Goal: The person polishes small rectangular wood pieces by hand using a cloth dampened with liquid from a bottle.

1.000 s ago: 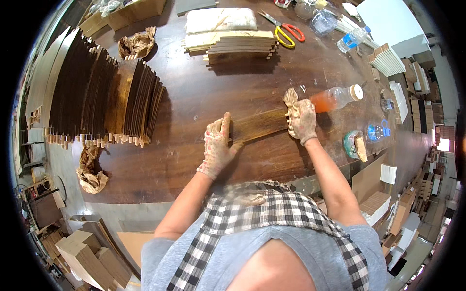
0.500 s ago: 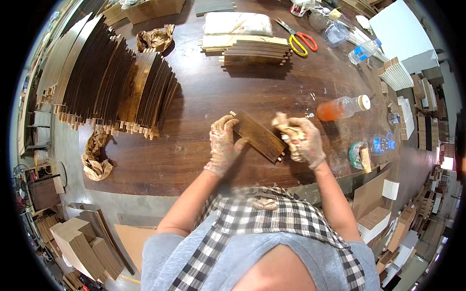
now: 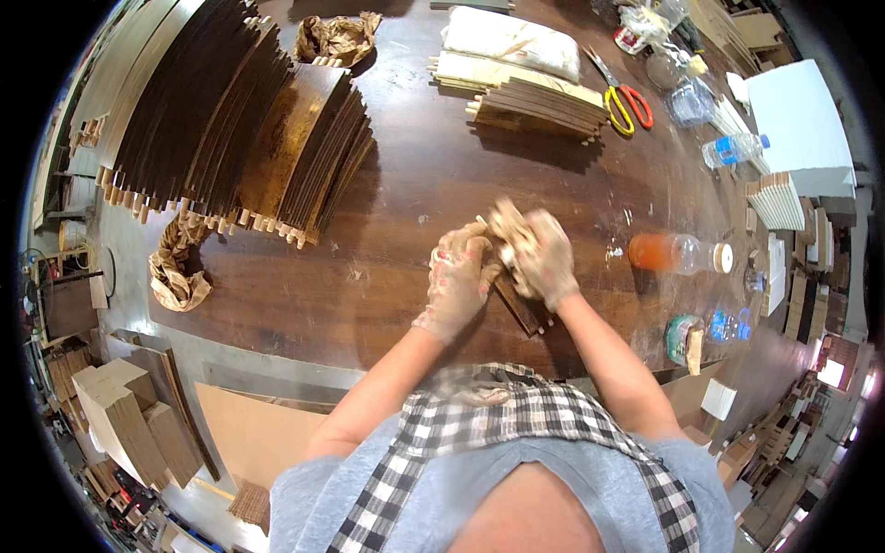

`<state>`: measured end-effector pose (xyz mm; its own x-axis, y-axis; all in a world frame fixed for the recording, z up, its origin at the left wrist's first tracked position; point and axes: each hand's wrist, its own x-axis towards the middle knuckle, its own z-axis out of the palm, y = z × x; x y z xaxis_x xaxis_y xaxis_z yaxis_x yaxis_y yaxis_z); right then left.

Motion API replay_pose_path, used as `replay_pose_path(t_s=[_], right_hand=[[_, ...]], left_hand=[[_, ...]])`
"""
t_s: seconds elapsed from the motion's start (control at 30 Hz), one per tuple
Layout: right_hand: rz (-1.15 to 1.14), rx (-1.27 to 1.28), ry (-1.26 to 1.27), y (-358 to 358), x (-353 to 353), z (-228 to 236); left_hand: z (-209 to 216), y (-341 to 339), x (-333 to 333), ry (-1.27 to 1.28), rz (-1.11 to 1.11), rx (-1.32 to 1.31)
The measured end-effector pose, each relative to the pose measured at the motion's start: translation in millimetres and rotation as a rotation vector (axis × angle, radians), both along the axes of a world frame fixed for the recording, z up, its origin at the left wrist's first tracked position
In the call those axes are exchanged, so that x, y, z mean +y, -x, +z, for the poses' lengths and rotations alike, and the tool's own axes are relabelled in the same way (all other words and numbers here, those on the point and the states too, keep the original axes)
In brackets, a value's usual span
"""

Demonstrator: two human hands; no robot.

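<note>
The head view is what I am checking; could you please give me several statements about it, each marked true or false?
1. The left hand holds a dark wooden board. True.
2. The right hand is empty. False: it holds a crumpled tan wad, blurred here.
3. The scissors have one red and one yellow handle. True.
4. The bottle with orange liquid is full to its cap. False: its upper part is clear.

No text can be read; the blue label [image 3: 725, 150] on the clear bottle [image 3: 749, 145] seems too small
</note>
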<state>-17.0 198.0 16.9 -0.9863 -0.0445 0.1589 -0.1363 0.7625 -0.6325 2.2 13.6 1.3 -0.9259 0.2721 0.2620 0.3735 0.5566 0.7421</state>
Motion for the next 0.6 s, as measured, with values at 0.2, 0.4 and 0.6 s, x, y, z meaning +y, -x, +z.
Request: replay_pose_path(t_s=[0.2,0.4,0.6], right_hand=[[0.016,0.035,-0.063,-6.5,8.7,-5.6],[0.006,0.101,-0.019,6.9,-8.2,-3.0],[0.072,-0.019,-0.203,-144.6,81.0,15.0]], left_hand=[[10.3,1.9,4.4,0.047,-0.024,-0.059],[5.4,6.1,-1.6,0.044,-0.045,-0.012],[9.9,11.9,-3.2,0.032,-0.079,-0.013]])
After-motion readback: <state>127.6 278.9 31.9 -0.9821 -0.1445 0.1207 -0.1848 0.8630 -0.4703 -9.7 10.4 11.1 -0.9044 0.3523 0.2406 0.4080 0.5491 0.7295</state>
